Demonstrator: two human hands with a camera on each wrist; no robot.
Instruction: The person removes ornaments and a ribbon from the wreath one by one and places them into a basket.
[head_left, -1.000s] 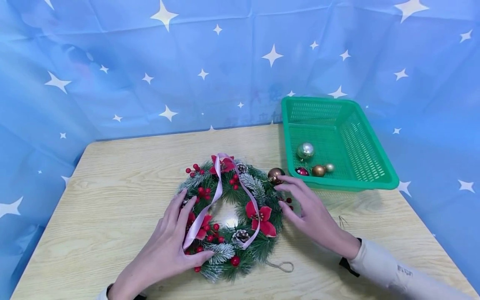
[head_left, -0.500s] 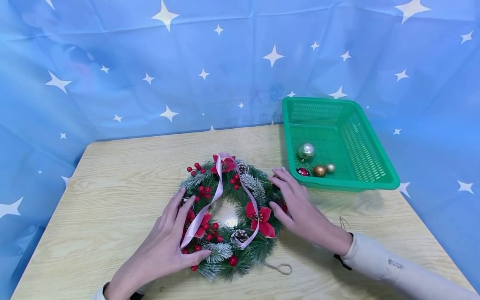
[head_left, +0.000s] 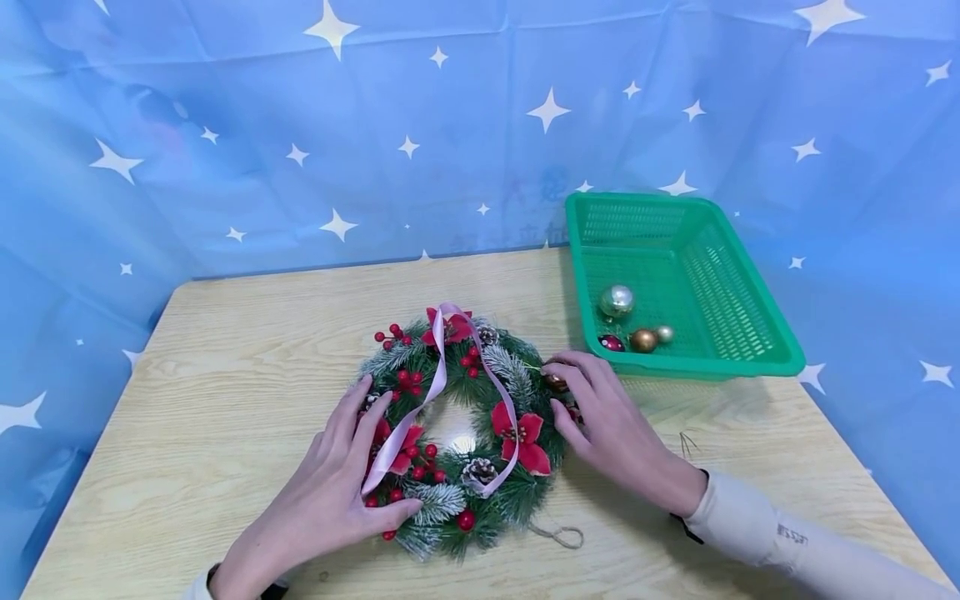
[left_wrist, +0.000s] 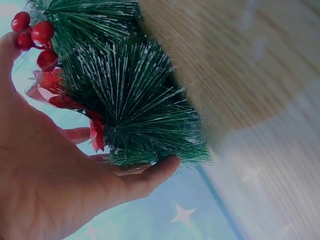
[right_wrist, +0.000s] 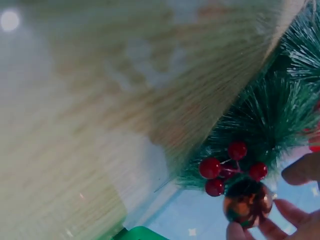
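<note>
One tabletop point(head_left: 225, 375) carries everything; at its right a green basket point(head_left: 705, 368), seemingly placed within reach, holds baubles point(head_left: 617, 300); nearer lies the wreath point(head_left: 521, 500); the left hand point(head_left: 337, 467), grip loose, spreads over its left side, probably steadying it; the right hand's point(head_left: 615, 417) grip curls round a brown bauble point(right_wrist: 246, 201) at its right edge.

Bristly, plastic-looking wreath point(head_left: 517, 496) with matt frosting; satiny ribbon point(head_left: 387, 454); glossy, metallic copper bauble point(right_wrist: 247, 204); smooth plastic basket point(head_left: 705, 368) at upper right; smooth wood-grained desk point(head_left: 262, 375); creased cloth backdrop point(head_left: 450, 175).
</note>
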